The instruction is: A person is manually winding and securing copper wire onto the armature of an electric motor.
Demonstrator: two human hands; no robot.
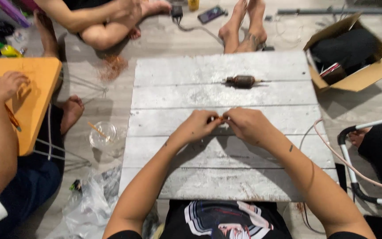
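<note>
While both hands pinch a thin copper-coloured wire piece (221, 119) over the whitewashed plank board (261, 95), left hand (198, 126) touching right hand (246, 125), the brown cylindrical motor rotor (241, 81) lies untouched farther off

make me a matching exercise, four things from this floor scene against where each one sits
Things:
1. dark cylindrical motor rotor
2. clear plastic cup
3. open brown cardboard box
4. orange low table

Places:
A. far left, under another person's hand
B. on the floor left of the whitewashed wooden board
C. on the board's far part
D. on the floor, upper right

Pairs: 1-C, 2-B, 3-D, 4-A
</note>
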